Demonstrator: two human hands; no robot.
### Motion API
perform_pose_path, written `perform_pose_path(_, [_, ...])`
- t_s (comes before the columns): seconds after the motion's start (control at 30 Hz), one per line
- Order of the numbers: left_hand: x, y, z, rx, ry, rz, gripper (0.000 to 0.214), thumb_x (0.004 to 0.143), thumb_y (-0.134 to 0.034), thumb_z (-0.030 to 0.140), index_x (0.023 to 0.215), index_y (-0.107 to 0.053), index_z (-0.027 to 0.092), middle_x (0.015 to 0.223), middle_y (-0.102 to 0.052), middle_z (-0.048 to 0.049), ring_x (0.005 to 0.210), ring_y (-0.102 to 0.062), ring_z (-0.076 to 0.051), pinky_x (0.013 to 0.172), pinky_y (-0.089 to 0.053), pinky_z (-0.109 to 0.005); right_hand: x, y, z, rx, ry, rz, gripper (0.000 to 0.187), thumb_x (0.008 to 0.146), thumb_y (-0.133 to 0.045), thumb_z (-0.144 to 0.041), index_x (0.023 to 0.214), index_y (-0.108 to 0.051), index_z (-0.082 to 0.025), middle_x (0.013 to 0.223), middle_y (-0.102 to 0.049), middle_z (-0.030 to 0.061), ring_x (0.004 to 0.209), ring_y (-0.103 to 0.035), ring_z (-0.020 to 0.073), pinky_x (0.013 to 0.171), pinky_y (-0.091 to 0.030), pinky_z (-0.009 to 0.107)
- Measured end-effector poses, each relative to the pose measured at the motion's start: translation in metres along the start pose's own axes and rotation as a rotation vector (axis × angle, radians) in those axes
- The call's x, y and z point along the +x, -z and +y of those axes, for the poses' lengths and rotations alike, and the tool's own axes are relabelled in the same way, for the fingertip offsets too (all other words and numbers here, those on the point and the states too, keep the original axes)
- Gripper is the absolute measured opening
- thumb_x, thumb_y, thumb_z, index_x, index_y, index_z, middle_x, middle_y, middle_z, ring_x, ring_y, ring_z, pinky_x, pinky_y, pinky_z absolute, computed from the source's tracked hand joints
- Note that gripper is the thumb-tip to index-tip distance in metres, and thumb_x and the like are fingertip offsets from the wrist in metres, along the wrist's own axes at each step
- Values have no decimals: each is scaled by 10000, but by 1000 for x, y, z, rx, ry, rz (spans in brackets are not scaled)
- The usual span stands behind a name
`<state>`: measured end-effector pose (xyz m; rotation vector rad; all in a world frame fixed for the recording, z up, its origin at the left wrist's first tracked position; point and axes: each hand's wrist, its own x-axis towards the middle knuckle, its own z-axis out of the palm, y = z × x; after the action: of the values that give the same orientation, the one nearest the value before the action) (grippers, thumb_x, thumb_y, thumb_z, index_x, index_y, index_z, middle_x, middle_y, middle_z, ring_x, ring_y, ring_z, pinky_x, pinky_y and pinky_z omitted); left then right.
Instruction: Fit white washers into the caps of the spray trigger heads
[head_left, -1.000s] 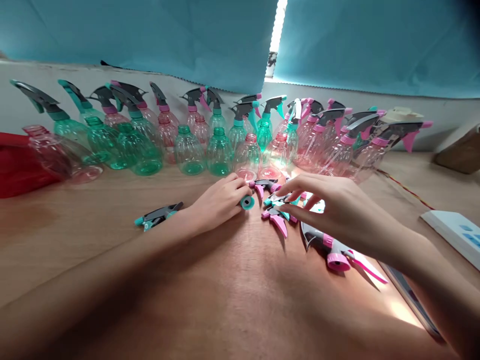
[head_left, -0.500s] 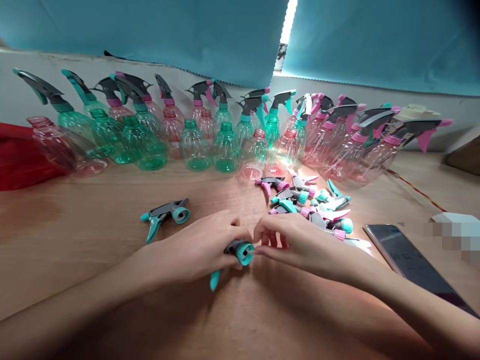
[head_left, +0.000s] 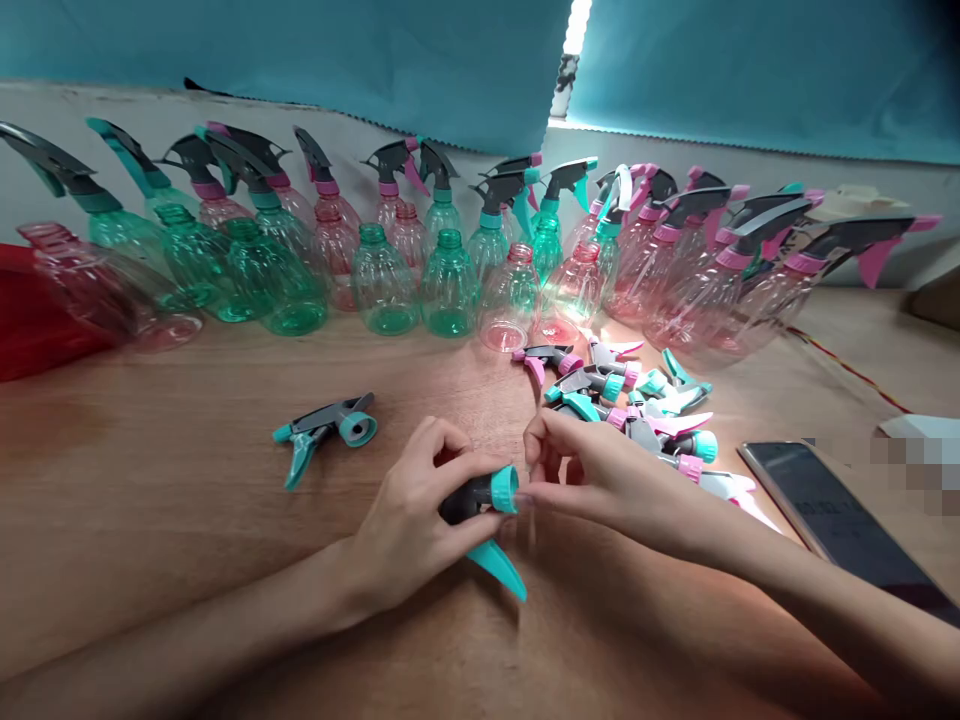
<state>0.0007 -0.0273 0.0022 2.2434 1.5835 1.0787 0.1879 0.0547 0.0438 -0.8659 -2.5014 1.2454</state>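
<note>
My left hand (head_left: pixel 420 505) is closed around a grey-and-teal trigger spray head (head_left: pixel 480 495). The head's teal collar faces right, and its teal trigger points down and to the right. My right hand (head_left: pixel 581 465) is curled just right of the collar, thumb and fingers drawn together; whatever it pinches is too faint to make out. A second teal spray head (head_left: pixel 326 430) lies on the table to the left of my left hand. Beyond my right hand is a pile of loose pink and teal spray heads (head_left: pixel 615 385).
Green bottles (head_left: pixel 448 285) and pink bottles (head_left: pixel 510 300) line the back of the wooden table (head_left: pixel 247 540), several with spray heads on. A phone (head_left: pixel 840 520) lies at right, near a red-yellow cord (head_left: pixel 851 370). Something red (head_left: pixel 45 320) sits at far left.
My left hand has turned the spray head, so its collar now faces right and higher, and its trigger swings out to the right. My right hand stays by the collar.
</note>
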Motion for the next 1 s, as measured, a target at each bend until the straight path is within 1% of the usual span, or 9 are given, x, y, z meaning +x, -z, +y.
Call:
perform_pose_path(0.07, [-3, -2, -1, -2, -67, 73, 256, 773, -653, 195, 1023, -639, 250, 849, -468, -14, 762, -480, -146, 648, -452, -260, -1, 0, -3, 74, -8, 1, 171, 807, -621, -249, 800, -457, -202, 743, -585, -16, 605, -521, 104, 524, -408, 225])
perform_pose_path(0.13, [-4, -3, -2, -16, -112, 109, 251, 782, -662, 209, 1028, -632, 253, 845, -473, -13, 752, -478, -140, 636, -452, -256, -2, -2, -6, 122, -12, 7, 189, 792, -638, -242, 786, -452, -206, 721, -578, -26, 586, -513, 100, 512, -403, 223])
perform_pose_path(0.27, [-3, -5, -3, -54, -158, 140, 261, 786, -670, 184, 1039, -621, 228, 813, -491, -8, 742, -476, -134, 624, -446, -250, -4, -6, -9, 182, -33, 46, 219, 766, -656, -238, 766, -438, -211, 684, -537, -47, 566, -485, 93, 497, -379, 220])
perform_pose_path(0.43, [-2, -4, 0, -76, -173, 176, 202, 797, -662, 184, 994, -621, 200, 777, -498, -6, 719, -486, -131, 609, -449, -244, -6, -16, -8, 345, -7, 41, 245, 777, -615, -169, 739, -378, -219, 687, -464, -65, 572, -446, 74, 495, -360, 198])
perform_pose_path(0.6, [0, 0, 4, -42, -166, 166, 198, 765, -677, 154, 955, -630, 184, 755, -509, -7, 708, -496, -134, 604, -452, -246, -6, -25, -9, 353, 25, 84, 260, 776, -586, -143, 722, -343, -221, 710, -443, -57, 576, -420, 70, 484, -342, 196])
perform_pose_path(0.8, [1, -2, 4, -23, -167, 162, 163, 757, -642, 118, 906, -622, 182, 767, -482, -4, 716, -483, -133, 612, -447, -243, -9, -29, -12, 182, 15, 198, 236, 700, -544, -74, 694, -358, -220, 686, -423, -53, 560, -390, 78, 453, -314, 210])
perform_pose_path(0.87, [0, -3, 3, -23, -175, 164, 169, 745, -639, 90, 892, -618, 170, 777, -478, -6, 725, -479, -133, 620, -441, -243, -10, -29, -12, 193, 5, 187, 217, 704, -541, -83, 705, -372, -218, 692, -429, -54, 563, -399, 77, 456, -324, 207])
perform_pose_path(1.0, [0, -3, 3, -43, -195, 148, 177, 745, -644, 80, 900, -611, 159, 783, -476, -7, 723, -468, -131, 617, -431, -240, -9, -28, -11, 244, -29, 125, 202, 729, -551, -123, 729, -372, -217, 668, -417, -72, 540, -419, 60, 467, -348, 193])
